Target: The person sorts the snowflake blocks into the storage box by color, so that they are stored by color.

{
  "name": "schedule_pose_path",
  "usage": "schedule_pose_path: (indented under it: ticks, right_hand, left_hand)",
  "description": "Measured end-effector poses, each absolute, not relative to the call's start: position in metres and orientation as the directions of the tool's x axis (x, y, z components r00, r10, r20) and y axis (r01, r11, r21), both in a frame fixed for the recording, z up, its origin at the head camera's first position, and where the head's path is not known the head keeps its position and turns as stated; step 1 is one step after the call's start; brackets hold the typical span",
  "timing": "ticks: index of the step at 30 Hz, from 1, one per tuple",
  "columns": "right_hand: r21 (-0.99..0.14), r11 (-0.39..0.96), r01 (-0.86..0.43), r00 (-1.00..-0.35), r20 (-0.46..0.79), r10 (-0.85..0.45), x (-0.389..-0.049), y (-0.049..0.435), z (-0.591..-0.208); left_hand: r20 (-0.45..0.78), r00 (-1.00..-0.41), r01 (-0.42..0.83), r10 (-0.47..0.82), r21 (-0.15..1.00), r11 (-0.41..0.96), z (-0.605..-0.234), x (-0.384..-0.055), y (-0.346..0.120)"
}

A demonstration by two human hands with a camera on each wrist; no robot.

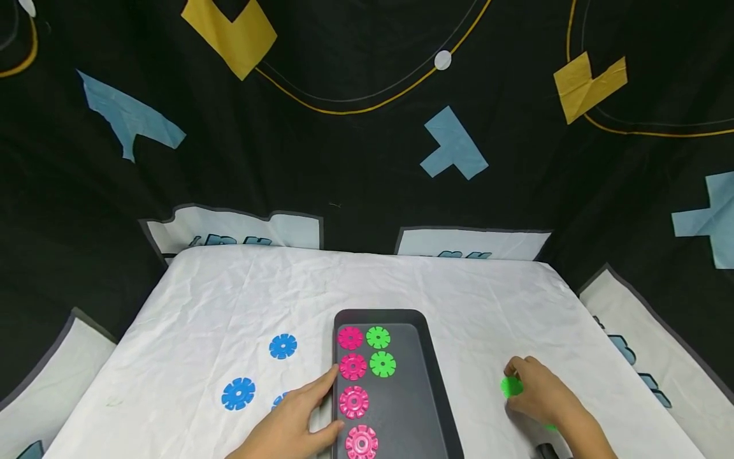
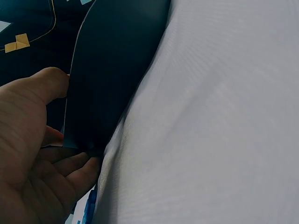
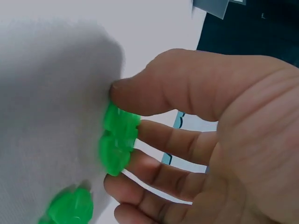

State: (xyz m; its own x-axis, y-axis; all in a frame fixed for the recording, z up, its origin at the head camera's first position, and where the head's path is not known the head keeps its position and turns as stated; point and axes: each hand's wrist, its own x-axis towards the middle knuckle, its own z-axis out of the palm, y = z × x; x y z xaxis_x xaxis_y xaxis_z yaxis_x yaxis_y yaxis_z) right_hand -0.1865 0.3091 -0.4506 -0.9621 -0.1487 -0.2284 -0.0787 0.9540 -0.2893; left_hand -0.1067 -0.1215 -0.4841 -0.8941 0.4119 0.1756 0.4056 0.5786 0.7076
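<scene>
My right hand pinches a green notched disc between thumb and fingers, low over the white cloth right of the tray. Another green disc lies close by, mostly hidden under the hand in the head view. At the tray's left edge rests my left hand, thumb and forefinger spread apart and touching the rim. The dark grey tray carries a left column of several pink discs. Beside the upper pink ones lie two green discs.
Left of the tray, blue discs lie on the white cloth, one partly covered by the left hand. A small black object shows at the bottom edge near the right forearm. A black curtain hangs behind the table.
</scene>
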Motion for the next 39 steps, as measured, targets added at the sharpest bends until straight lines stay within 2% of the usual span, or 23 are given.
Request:
schedule_pose_path:
  ticks: [11,21,30,39]
  right_hand:
    - [-0.302,0.947,-0.112,-0.977,-0.141,-0.161,-0.182,0.304,-0.450]
    - [-0.305,0.938,-0.166,-0.972,-0.111,-0.208,-0.180,0.301,-0.445]
    - [-0.308,0.911,-0.276,-0.956,-0.006,-0.292,-0.182,0.287,-0.436]
    - [-0.262,0.881,-0.393,-0.920,0.115,-0.376,-0.185,0.268,-0.425]
  left_hand:
    - [0.163,-0.897,0.391,0.412,0.728,0.563,-0.482,-0.107,-0.120]
    - [0.162,-0.898,0.389,0.408,0.724,0.570,-0.481,-0.107,-0.121]
    - [0.169,-0.896,0.396,0.410,0.721,0.569,-0.483,-0.107,-0.121]
    - [0.152,-0.898,0.385,0.414,0.727,0.568,-0.484,-0.107,-0.121]
